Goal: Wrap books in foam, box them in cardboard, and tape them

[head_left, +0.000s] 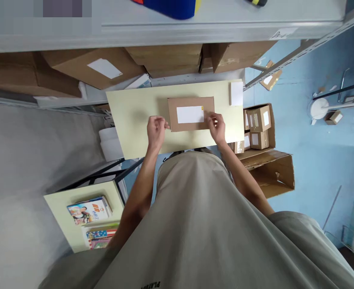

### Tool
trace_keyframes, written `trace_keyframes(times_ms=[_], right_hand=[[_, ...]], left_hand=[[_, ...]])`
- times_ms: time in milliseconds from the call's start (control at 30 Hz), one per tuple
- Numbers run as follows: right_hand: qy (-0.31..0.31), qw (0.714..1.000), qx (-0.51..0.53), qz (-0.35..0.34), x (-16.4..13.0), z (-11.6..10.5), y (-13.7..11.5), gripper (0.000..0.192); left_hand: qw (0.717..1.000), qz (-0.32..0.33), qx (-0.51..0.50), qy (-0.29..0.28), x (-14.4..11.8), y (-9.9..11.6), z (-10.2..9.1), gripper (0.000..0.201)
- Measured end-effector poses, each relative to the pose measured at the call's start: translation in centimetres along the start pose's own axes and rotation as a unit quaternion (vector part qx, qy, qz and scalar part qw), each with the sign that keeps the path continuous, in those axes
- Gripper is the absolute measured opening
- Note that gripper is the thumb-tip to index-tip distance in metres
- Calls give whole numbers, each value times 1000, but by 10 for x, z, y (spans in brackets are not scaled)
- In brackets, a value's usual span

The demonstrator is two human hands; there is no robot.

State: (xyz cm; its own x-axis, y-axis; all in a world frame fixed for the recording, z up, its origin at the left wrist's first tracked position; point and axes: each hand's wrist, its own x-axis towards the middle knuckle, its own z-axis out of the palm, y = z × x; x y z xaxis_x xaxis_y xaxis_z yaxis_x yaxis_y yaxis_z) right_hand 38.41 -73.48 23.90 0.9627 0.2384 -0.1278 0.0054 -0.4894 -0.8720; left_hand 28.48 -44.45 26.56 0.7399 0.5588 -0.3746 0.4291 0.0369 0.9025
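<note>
A flat brown cardboard box (190, 127) lies on the pale yellow tabletop (141, 140). It carries a white label (190, 114) with a small yellow mark at its upper right corner. Just off the box's left edge is my left hand (156, 130), its fingers curled in and the fingertips close to the cardboard. My right hand (217, 127) overlaps the lower right corner of the box, thumb and fingers drawn together. Whatever either hand may pinch is too small or hidden to make out. A white pad or stack (236, 93) rests at the table's far right corner.
Behind the table, a metal shelf (177, 34) holds large cartons (165, 56). To the right, an open carton (271, 128) contains several labelled boxes, with another open carton (273, 176) below. At lower left, magazines (89, 210) lie on a side table (62, 212).
</note>
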Motion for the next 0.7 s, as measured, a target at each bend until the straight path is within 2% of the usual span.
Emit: trace_keyframes(times_ms=[67, 100, 167, 233, 300, 400, 467, 567, 633, 700], right_hand=[[44, 998, 10, 45, -8, -10, 13, 43], [52, 997, 15, 62, -11, -13, 19, 43], [63, 993, 33, 90, -13, -13, 28, 42], [64, 987, 74, 125, -14, -9, 32, 43], [49, 979, 122, 157, -17, -4, 30, 45], [35, 973, 157, 163, -26, -1, 19, 52], [59, 975, 150, 154, -35, -4, 8, 60], [117, 976, 130, 127, -52, -16, -9, 73], [151, 975, 114, 114, -67, -28, -16, 80], [183, 970, 96, 125, -87, -41, -18, 86]], left_hand=[[997, -49, 54, -13, 7, -26, -8, 57], [993, -74, 77, -42, 8, -36, -11, 67], [983, -106, 102, -114, 7, -48, -13, 72], [974, -105, 97, -174, 3, -54, -10, 67], [971, -85, 81, -207, 0, -54, -6, 64], [969, -68, 71, -228, -1, -48, -2, 63], [970, -51, 72, -225, -3, -41, -3, 61], [977, 15, 60, -205, -10, -27, -4, 60], [977, 50, 40, -204, -17, -19, 1, 64], [973, 55, 26, -221, -25, -12, 12, 67]])
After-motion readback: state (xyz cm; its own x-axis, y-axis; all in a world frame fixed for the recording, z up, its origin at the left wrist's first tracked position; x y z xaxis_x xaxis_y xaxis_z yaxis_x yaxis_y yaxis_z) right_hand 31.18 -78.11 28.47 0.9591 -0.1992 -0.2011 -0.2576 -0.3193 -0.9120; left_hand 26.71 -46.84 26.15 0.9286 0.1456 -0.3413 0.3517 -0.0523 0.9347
